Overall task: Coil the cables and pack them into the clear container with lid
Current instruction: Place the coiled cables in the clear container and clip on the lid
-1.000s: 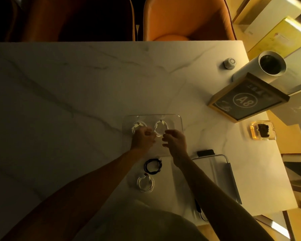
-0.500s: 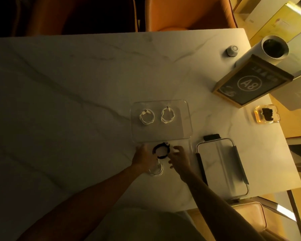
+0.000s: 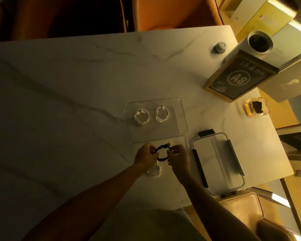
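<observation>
A clear container (image 3: 179,136) stands on the marble table with two coiled white cables inside, one at the left (image 3: 142,117) and one at the right (image 3: 162,114). Just in front of it, a coiled black cable (image 3: 162,152) is held between both hands. My left hand (image 3: 145,156) pinches its left side and my right hand (image 3: 178,156) pinches its right side. Another coiled white cable (image 3: 154,171) lies on the table under my left wrist, partly hidden. The container's lid (image 3: 217,162) with dark clips lies flat to the right.
A framed sign marked A8 (image 3: 240,77), a white cylinder (image 3: 257,44), a small round knob (image 3: 220,47) and a small amber dish (image 3: 255,106) sit at the table's far right. Orange chairs (image 3: 172,13) stand behind the table, and a tan seat (image 3: 241,214) is at the near right.
My hands drew back from the container, leaving two white coils inside. They came down to the black coil and now hold it at both sides.
</observation>
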